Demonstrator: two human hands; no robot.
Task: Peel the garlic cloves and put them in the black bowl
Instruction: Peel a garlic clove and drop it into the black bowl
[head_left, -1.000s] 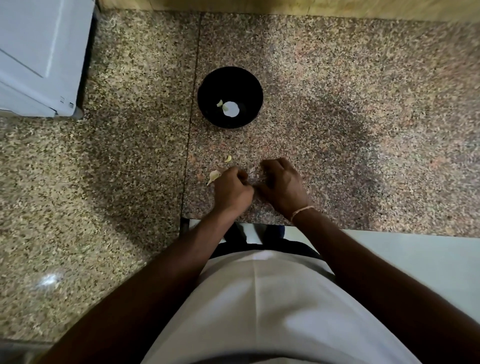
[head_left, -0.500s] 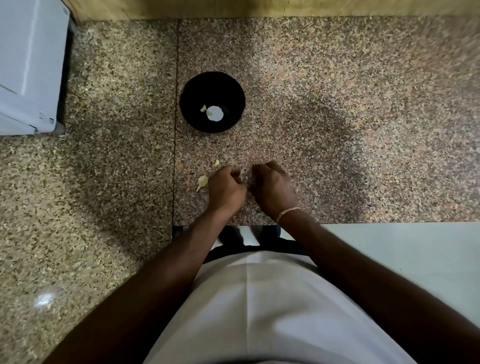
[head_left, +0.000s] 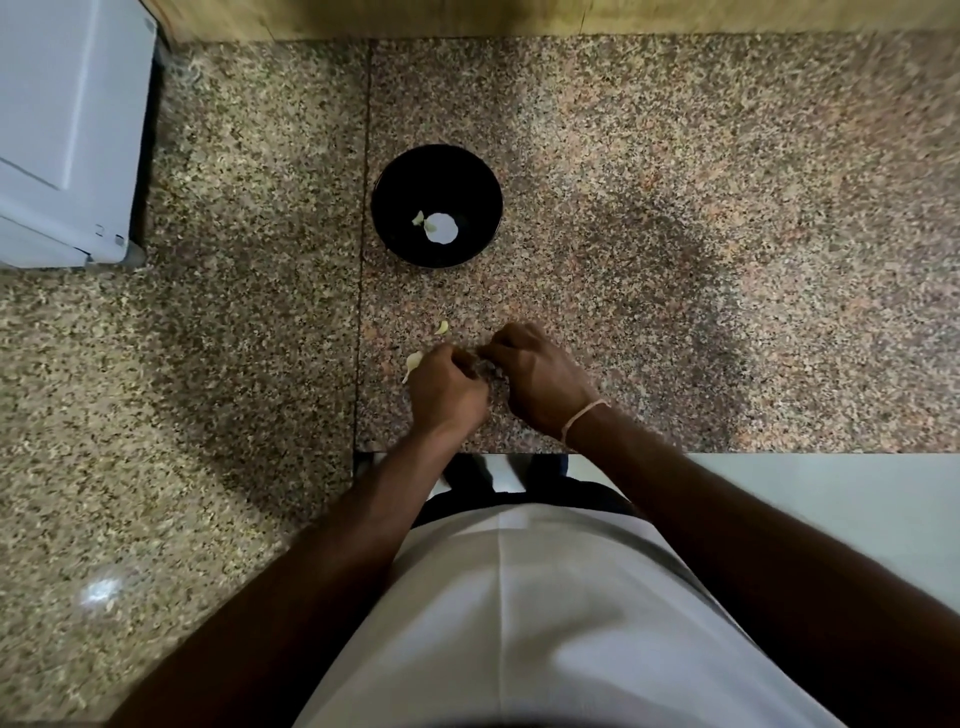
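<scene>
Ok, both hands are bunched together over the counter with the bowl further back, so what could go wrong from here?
1. The left hand and right hand hide whatever they work on, so a dropped clove might go unnoticed.
2. Pale bits lie loose on the speckled counter, where they are easy to lose or sweep along.
3. The black bowl sits apart from the hands, so a clove could slip on the way.

Speckled granite counter (head_left: 675, 234); perhaps white appliance (head_left: 62, 130)
</scene>
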